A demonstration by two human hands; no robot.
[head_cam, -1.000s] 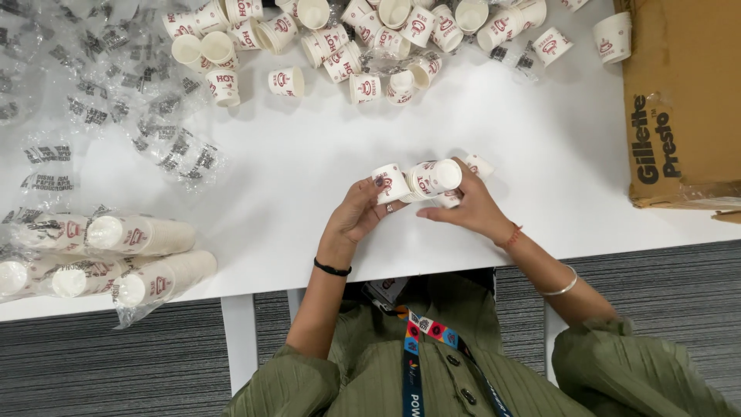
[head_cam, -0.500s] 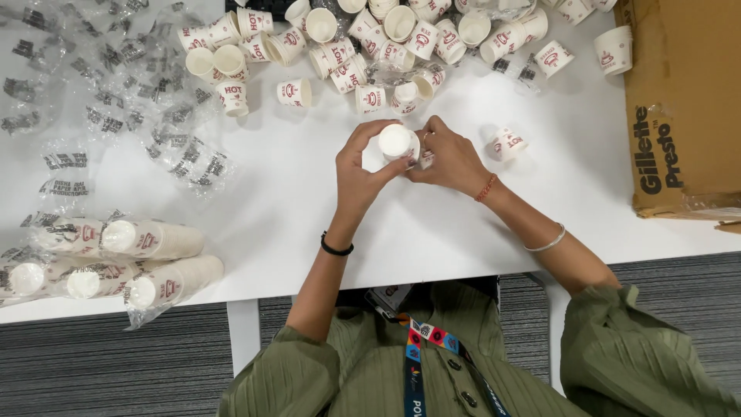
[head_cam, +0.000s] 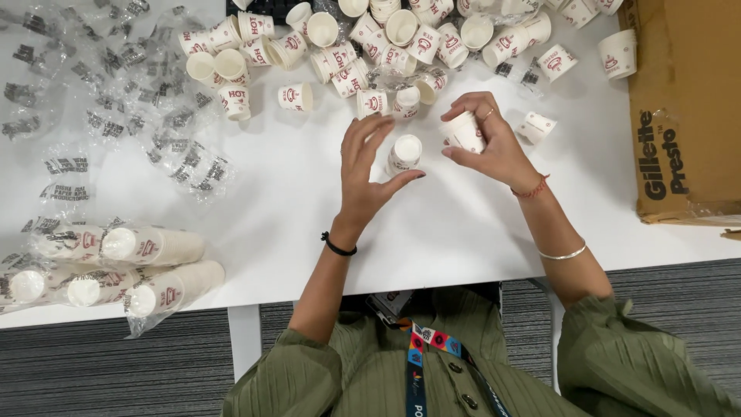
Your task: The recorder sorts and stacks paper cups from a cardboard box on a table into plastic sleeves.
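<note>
A small white paper cup point(head_cam: 404, 152) with red print stands bottom-up on the white table point(head_cam: 293, 208). My left hand point(head_cam: 369, 171) curls around it from the near left, fingers spread and just off it. My right hand point(head_cam: 486, 139) holds another small paper cup point(head_cam: 464, 132), tilted on its side, a little to the right. Behind both hands lies a wide scatter of similar loose paper cups point(head_cam: 370, 42), some upright, some tipped over.
Wrapped stacks of cups point(head_cam: 139, 266) lie at the table's near left edge. Crumpled clear plastic wrappers point(head_cam: 116, 100) cover the far left. A brown cardboard box point(head_cam: 683, 100) stands at the right. One lone cup point(head_cam: 536, 126) lies beside my right hand.
The joined cups have been parted: one now stands on the table, let go by my left hand, while my right hand has drawn the other away to the right.
</note>
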